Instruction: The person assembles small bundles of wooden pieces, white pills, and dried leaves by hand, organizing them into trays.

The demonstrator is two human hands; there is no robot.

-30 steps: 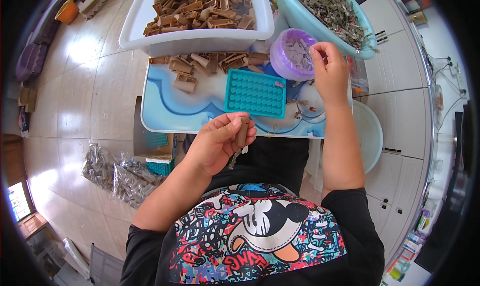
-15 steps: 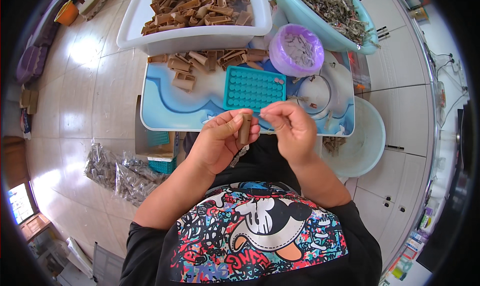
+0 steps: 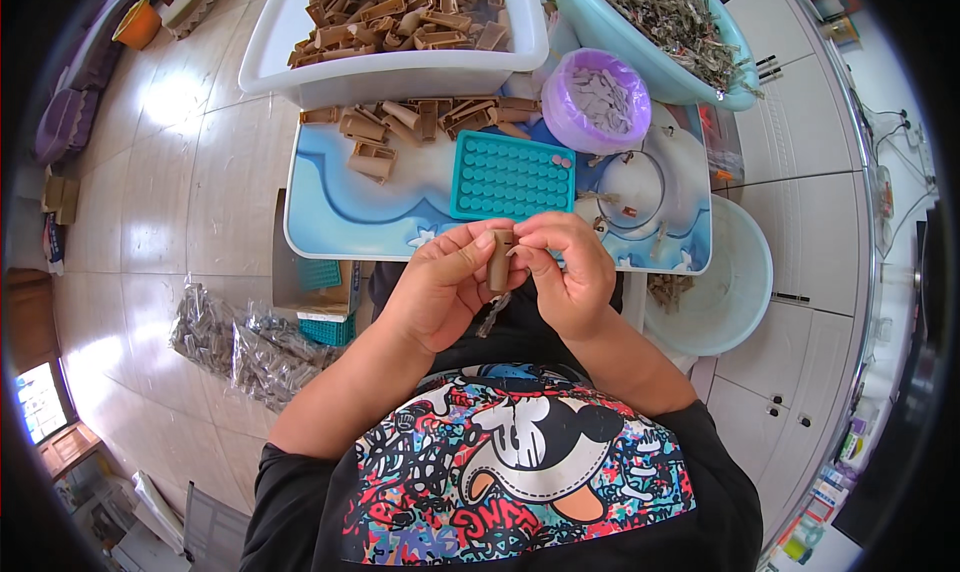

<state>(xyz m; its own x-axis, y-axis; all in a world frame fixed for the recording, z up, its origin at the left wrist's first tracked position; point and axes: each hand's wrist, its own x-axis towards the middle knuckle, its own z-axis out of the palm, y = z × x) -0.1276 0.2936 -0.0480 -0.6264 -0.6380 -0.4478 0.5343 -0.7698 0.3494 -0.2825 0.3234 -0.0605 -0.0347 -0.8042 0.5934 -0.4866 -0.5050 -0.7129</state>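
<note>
My left hand (image 3: 425,287) holds a brown plastic casing (image 3: 499,267) upright between thumb and fingers. My right hand (image 3: 570,277) is closed in a pinch against the casing's upper right side; whatever the fingertips hold is too small to make out. A thin greyish strand (image 3: 490,317) dangles below the casing. Just beyond my hands lies a teal tray (image 3: 513,177) with rows of round cups and a couple of pinkish bits in its far right corner. Similar brown casings (image 3: 373,160) are scattered along the table's far left side.
Behind stand a white bin (image 3: 400,84) heaped with brown casings, a purple-lined tub (image 3: 560,122) of small grey pieces and a pale blue basin (image 3: 740,94) of wired parts. Another basin (image 3: 735,292) stands right of the table (image 3: 350,232). Filled clear bags (image 3: 260,352) lie on the floor left.
My right hand has moved left and down, and its fingertips now meet the casing. My left hand still holds the casing, shifted slightly right.
</note>
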